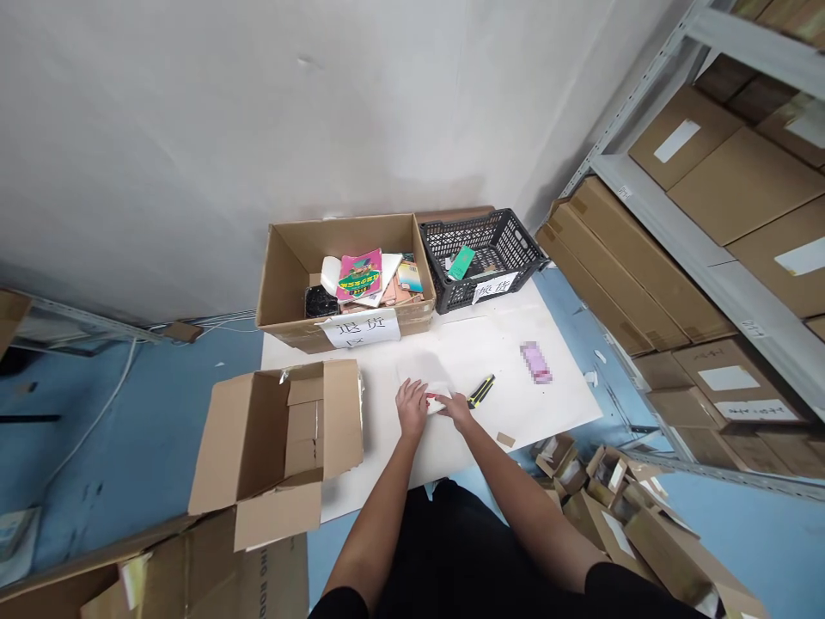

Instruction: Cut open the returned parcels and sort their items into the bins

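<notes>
A small white packet (438, 389) with a red mark lies low over the white tabletop, between my two hands. My left hand (412, 407) holds its left side, fingers bent over it and thumb toward the red mark. At the packet's right edge, my right hand (456, 409) pinches it between thumb and fingers. My palms hide part of the packet. Just right of my right hand rests a yellow and black utility knife (480, 391), touched by neither hand.
An open cardboard box (223, 438) stands on the left. Behind are a labelled carton (274, 331) of books and a black plastic crate (455, 297) with a green box (461, 262). A blurred pink item (536, 362) lies right. Shelves (702, 249) of cartons flank the table (567, 387).
</notes>
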`<action>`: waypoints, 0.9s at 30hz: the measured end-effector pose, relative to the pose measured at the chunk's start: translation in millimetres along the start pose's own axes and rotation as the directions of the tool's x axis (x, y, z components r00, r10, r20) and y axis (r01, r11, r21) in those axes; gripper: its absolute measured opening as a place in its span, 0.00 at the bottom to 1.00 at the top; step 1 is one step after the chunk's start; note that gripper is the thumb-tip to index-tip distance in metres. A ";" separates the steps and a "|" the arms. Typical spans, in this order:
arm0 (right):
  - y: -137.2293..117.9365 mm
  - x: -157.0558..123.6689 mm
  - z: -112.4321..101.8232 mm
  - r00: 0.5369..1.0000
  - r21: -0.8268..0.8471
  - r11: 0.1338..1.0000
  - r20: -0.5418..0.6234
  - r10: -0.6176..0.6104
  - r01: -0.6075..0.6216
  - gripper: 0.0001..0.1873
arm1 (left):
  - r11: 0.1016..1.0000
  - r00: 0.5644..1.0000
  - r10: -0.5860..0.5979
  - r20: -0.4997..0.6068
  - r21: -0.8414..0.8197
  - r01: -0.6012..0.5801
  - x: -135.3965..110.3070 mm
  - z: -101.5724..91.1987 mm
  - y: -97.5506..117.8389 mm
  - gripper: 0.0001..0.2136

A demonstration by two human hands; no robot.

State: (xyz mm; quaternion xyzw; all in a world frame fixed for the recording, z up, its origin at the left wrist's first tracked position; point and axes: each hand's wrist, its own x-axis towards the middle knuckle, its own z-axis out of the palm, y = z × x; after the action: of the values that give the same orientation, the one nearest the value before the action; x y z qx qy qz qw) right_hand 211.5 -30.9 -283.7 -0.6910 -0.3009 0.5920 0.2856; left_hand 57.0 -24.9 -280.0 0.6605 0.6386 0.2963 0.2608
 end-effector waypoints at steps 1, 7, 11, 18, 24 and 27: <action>0.3 -0.2 0.4 1.000 0.053 0.999 -0.015 0.001 0.000 0.20 | 1.000 1.000 -0.009 0.011 0.011 0.009 -1.0 -1.9 -1.5 0.17; 8.2 -1.7 -7.6 0.997 0.150 0.988 -0.048 0.053 -0.046 0.15 | 0.996 0.972 0.005 0.236 -0.085 0.015 -7.9 -4.4 -8.9 0.15; 23.3 -4.7 -10.5 0.997 0.259 0.963 0.042 0.061 -0.069 0.16 | 0.985 0.953 -0.155 0.262 -0.033 0.169 -6.3 4.1 -4.4 0.18; 40.2 -6.3 -14.9 0.989 0.268 0.962 0.146 0.015 -0.054 0.20 | 0.925 0.896 -0.349 0.275 -0.050 0.376 -1.5 12.9 -0.3 0.07; 42.1 5.2 -17.2 0.981 0.230 0.969 -0.143 0.128 -0.093 0.20 | 0.869 0.917 -0.390 0.081 -0.298 0.396 -3.2 8.5 2.9 0.11; 44.3 11.3 -20.2 0.972 0.212 0.970 -0.175 0.157 -0.119 0.17 | 0.797 0.878 -0.477 -0.032 -0.437 0.417 1.9 7.5 -2.3 0.12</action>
State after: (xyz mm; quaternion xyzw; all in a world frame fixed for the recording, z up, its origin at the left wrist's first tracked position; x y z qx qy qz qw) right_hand 236.3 -52.2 -321.5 -0.7316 -0.1623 0.5688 0.3390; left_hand 60.8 -22.7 -286.8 0.3968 0.7148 0.4013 0.4130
